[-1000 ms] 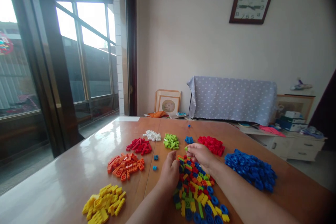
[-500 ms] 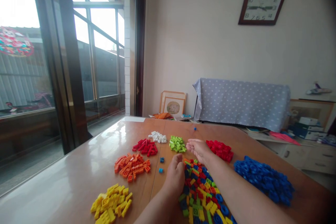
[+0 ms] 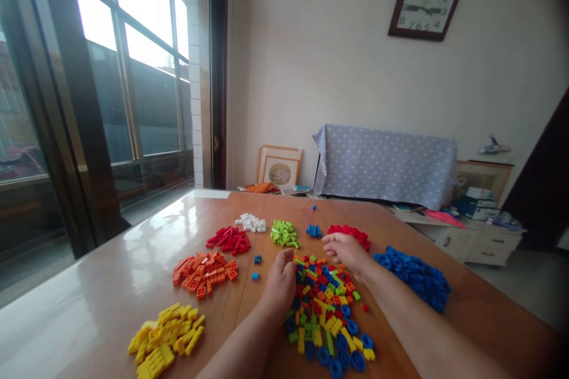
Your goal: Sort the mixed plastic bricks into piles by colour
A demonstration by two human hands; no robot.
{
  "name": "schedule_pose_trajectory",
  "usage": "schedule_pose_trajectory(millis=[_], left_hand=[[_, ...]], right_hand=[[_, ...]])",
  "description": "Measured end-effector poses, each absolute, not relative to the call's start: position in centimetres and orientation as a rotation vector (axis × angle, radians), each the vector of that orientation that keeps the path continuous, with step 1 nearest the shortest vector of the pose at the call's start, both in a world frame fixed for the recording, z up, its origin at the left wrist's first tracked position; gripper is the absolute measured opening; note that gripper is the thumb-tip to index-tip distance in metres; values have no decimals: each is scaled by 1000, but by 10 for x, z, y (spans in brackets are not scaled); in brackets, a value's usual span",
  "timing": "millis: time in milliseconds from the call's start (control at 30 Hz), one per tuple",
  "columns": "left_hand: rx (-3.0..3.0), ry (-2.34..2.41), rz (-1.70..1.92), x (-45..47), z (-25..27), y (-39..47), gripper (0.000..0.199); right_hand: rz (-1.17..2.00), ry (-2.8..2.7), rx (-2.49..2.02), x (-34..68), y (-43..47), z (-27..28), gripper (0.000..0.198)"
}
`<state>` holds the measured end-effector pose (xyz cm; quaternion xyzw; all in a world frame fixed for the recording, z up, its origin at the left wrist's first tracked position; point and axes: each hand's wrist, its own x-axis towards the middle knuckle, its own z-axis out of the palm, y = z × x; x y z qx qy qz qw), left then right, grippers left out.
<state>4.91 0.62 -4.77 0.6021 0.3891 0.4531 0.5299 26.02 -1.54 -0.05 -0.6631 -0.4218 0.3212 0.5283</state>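
My left hand (image 3: 280,283) rests at the left edge of a mixed pile of toy building bricks (image 3: 326,302), thumb uppermost; its other fingers are mostly hidden, so I cannot tell whether it holds anything. Over the far right edge of that pile is my right hand (image 3: 345,252), its fingers stretched out to the left and nothing visible in them. Just beyond its fingertips sits a small cluster of blue bricks (image 3: 313,231). A lime green heap (image 3: 284,233) lies ahead of my left hand, and red bricks (image 3: 351,234) lie behind my right hand.
Left of the mixed pile are yellow (image 3: 164,337), orange (image 3: 205,272), dark red (image 3: 229,240) and white (image 3: 251,222) brick heaps. Two small blue pieces (image 3: 256,267) stand apart near my left hand. A large blue heap (image 3: 413,277) occupies the right side of the wooden table (image 3: 89,308).
The view has turned right, shifting everything leftward. My right hand has drawn back from the lime green heap, uncovering the small blue cluster. My left hand stays beside the mixed pile.
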Motion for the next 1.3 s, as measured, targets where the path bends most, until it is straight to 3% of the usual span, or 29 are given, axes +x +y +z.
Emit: schedule_pose_trajectory(millis=[167, 367, 667, 933, 1300], left_hand=[[1388, 908, 1084, 47, -44, 6, 45], [1325, 883, 1090, 45, -39, 5, 42], [1266, 872, 1117, 48, -42, 5, 37], [1254, 851, 1141, 50, -50, 9, 38], [1278, 852, 1121, 51, -57, 14, 40]], right_hand=[[524, -1487, -1853, 229, 20, -4, 29], [341, -1533, -2067, 213, 54, -10, 19], [338, -1500, -2095, 210, 79, -20, 4], [480, -1287, -1795, 207, 86, -12, 37], [521, -1204, -1749, 270, 3, 2, 36]])
